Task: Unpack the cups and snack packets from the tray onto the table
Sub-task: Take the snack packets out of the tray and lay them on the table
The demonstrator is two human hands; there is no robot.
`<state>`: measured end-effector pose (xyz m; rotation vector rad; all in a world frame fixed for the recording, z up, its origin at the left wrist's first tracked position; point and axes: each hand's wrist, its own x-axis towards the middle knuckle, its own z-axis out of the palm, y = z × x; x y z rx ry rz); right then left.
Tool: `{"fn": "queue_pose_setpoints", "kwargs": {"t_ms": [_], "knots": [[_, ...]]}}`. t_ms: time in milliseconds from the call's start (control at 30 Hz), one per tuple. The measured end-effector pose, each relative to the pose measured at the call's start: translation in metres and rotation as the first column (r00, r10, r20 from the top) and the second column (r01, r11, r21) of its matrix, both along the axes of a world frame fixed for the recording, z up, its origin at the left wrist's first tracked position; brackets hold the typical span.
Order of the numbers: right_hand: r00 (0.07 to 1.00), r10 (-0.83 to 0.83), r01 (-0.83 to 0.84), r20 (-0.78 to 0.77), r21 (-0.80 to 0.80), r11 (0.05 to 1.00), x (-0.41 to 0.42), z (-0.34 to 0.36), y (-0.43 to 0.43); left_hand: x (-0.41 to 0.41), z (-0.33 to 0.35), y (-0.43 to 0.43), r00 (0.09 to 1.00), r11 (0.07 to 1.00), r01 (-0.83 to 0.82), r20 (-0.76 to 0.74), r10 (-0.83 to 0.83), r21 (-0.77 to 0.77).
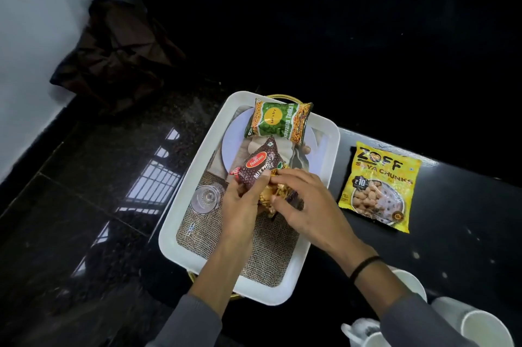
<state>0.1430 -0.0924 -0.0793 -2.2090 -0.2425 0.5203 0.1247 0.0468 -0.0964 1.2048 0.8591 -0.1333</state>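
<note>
White cups (484,328) stand cut off at the lower right frame edge on the black table (466,248), their count unclear, with the yellow soya chunks packet (380,187) further along it. Inside the white tray (180,219), the left hand (240,205) and right hand (305,202) both grip the maroon Haldiram's mixture packet (260,167); the green namkeen packet (278,120) remains behind it. Risk: lifting may knock the clear glass (204,198) just beside the left hand; the packet's lower half is hidden by fingers.

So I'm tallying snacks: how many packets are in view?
3: a green packet at the tray's far end, a maroon packet held over it, a yellow packet on the table. The hands may hide more.
</note>
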Motion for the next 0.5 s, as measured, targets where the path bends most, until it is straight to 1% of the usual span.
{"fn": "queue_pose_setpoints", "kwargs": {"t_ms": [133,200,267,333,400,467,500], "knots": [[0.997,-0.069,0.073,-0.035,0.111,0.991,-0.002,0.006,-0.008,-0.006,0.0,0.002,0.993,0.998,0.068,0.094,-0.069,0.02],[0.981,-0.157,0.175,-0.111,0.174,0.969,-0.001,0.009,-0.012,-0.007,0.003,0.003,0.984,0.994,0.105,0.138,-0.109,0.038],[0.958,-0.204,0.25,-0.2,0.24,0.938,0.001,0.01,-0.02,-0.007,0.009,0.003,0.97,0.989,0.144,0.192,-0.148,0.038],[0.944,-0.178,0.259,-0.277,0.291,0.921,0.003,0.012,-0.031,-0.005,0.018,0.002,0.942,0.975,0.214,0.252,-0.221,0.054],[0.926,-0.139,0.263,-0.35,0.336,0.904,0.004,0.013,-0.04,-0.001,0.031,-0.002,0.903,0.945,0.314,0.278,-0.328,0.094],[0.916,-0.151,0.289,-0.371,0.351,0.89,0.003,0.015,-0.049,0.004,0.042,-0.01,0.859,0.905,0.414,0.287,-0.424,0.097],[0.91,-0.183,0.32,-0.371,0.352,0.88,0.003,0.016,-0.054,0.007,0.044,-0.015,0.842,0.888,0.452,0.288,-0.457,0.087]]}}
